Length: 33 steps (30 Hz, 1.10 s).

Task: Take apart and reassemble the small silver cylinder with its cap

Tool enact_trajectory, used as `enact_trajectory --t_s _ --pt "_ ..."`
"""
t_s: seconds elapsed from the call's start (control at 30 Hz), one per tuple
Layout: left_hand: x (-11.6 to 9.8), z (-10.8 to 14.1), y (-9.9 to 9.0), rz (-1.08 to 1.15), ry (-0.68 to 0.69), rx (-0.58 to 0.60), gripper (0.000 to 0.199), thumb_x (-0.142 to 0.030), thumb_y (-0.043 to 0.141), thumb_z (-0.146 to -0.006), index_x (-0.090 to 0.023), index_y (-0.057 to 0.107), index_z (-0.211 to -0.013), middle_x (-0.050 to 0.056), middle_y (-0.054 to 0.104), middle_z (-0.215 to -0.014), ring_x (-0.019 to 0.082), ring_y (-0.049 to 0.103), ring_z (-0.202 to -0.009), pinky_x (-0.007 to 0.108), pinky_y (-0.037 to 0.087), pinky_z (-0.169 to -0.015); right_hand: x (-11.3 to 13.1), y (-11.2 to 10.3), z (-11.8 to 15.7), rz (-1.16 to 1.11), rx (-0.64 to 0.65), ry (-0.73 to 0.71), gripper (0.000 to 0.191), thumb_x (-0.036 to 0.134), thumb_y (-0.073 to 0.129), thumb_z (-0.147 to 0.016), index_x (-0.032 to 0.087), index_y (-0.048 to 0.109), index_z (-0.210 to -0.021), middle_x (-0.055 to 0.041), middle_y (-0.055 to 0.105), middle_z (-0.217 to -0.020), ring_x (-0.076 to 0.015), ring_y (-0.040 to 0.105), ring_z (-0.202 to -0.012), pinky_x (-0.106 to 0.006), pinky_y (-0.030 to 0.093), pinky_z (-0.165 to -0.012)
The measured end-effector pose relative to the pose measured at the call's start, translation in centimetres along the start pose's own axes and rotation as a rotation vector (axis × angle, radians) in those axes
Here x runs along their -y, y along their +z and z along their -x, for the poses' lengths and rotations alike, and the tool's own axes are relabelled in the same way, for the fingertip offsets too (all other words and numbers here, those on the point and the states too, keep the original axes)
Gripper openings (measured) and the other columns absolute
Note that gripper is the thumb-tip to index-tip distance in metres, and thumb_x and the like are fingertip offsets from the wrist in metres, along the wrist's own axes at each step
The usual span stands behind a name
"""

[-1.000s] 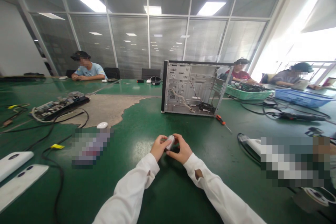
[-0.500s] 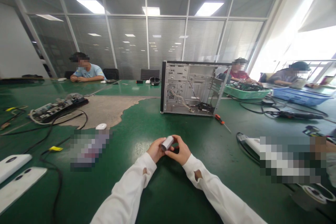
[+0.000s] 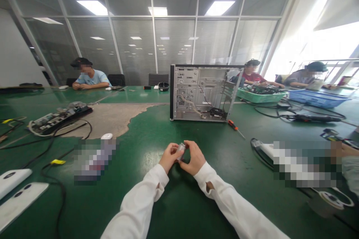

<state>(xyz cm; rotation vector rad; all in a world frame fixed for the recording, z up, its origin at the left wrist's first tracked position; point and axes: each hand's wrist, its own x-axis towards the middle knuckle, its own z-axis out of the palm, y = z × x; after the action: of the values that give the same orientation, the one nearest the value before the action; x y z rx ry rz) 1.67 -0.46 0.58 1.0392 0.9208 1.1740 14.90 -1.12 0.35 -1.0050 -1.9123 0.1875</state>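
The left hand (image 3: 169,157) grasps the cylinder (image 3: 181,151) over the bench (image 3: 179,209), and the right hand (image 3: 196,158) appears to pinch its ends. Handling it seems the step in hand; turning it would call for a steady two-handed hold.

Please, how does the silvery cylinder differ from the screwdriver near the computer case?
The cylinder is short and thick; the screwdriver is long and slim. The cylinder looks silvery grey, while the screwdriver has an orange-and-black handle. The cylinder is in the left hand; the screwdriver lies on the table.
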Motion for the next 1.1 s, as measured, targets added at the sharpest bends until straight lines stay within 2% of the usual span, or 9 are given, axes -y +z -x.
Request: enact_trajectory --t_s 0.1,0.33,0.47,0.67,0.8,0.93,1.1 --pt "0.2 -0.2 -0.2 -0.015 0.006 -0.011 0.037 -0.029 0.069 -0.052 -0.015 0.047 -0.078 0.000 0.056 -0.067 0.011 0.055 -0.058 0.022 0.042 -0.053 0.0 -0.1 0.0 0.011 0.027 -0.018 0.061 0.021 0.058 -0.053 0.015 0.035 -0.110 -0.0114 0.043 -0.102 -0.0246 0.042 -0.096 -0.040 0.037 -0.082" --pt "-0.3 0.1 -0.4 0.185 -0.061 0.047 0.029 -0.030 0.063 -0.061 -0.010 0.054 -0.080 0.006 0.061 -0.068 0.016 0.059 -0.061 0.028 0.044 -0.060 0.1 -0.5 -0.1 -0.112 0.119 0.050 0.068 0.022 0.062 -0.052 0.016 0.032 -0.112 -0.0108 0.040 -0.105 -0.0224 0.043 -0.094 -0.038 0.040 -0.079" --pt "-0.7 0.3 -0.5 0.209 -0.114 0.096 0.030 -0.033 0.058 -0.067 -0.008 0.054 -0.083 0.009 0.062 -0.065 0.018 0.060 -0.062 0.027 0.044 -0.057 0.0 -0.3 0.0 -0.174 0.124 0.042 0.069 0.021 0.061 -0.054 0.016 0.029 -0.115 -0.0109 0.039 -0.108 -0.0220 0.042 -0.098 -0.037 0.040 -0.079" --pt "-0.9 0.5 -0.7 0.192 -0.130 0.175 0.033 -0.038 0.048 -0.073 -0.010 0.049 -0.089 0.009 0.062 -0.063 0.021 0.060 -0.060 0.028 0.044 -0.053 -0.1 0.0 0.0 -0.202 0.113 0.055 0.066 0.023 0.062 -0.055 0.015 0.032 -0.113 -0.0105 0.041 -0.106 -0.0210 0.043 -0.096 -0.035 0.040 -0.078" --pt "-0.9 0.6 -0.7 0.175 -0.126 0.177 0.032 -0.039 0.046 -0.074 -0.013 0.045 -0.093 0.007 0.061 -0.060 0.019 0.060 -0.057 0.026 0.043 -0.049 0.0 -0.1 0.1 -0.214 0.123 0.094 0.064 0.026 0.063 -0.055 0.015 0.034 -0.111 -0.0100 0.044 -0.103 -0.0205 0.044 -0.093 -0.033 0.042 -0.073" --pt "-1.0 0.4 -0.7 0.163 -0.124 0.167 0.032 -0.038 0.046 -0.073 -0.016 0.043 -0.097 0.005 0.061 -0.066 0.017 0.060 -0.057 0.024 0.043 -0.046 0.5 -0.2 0.1 -0.265 0.149 0.169 0.058 0.029 0.062 -0.057 0.016 0.038 -0.109 -0.0084 0.048 -0.097 -0.0191 0.047 -0.086 -0.030 0.043 -0.065" --pt "-1.0 0.3 -0.9 0.108 -0.174 0.209 0.040 -0.040 0.043 -0.074 -0.019 0.040 -0.108 0.003 0.060 -0.066 0.015 0.058 -0.048 0.022 0.041 -0.042 0.2 0.3 0.0 -0.511 0.193 0.399 0.043 0.033 0.058 -0.061 0.016 0.047 -0.100 -0.0052 0.054 -0.085 -0.0164 0.051 -0.075 -0.026 0.041 -0.055"
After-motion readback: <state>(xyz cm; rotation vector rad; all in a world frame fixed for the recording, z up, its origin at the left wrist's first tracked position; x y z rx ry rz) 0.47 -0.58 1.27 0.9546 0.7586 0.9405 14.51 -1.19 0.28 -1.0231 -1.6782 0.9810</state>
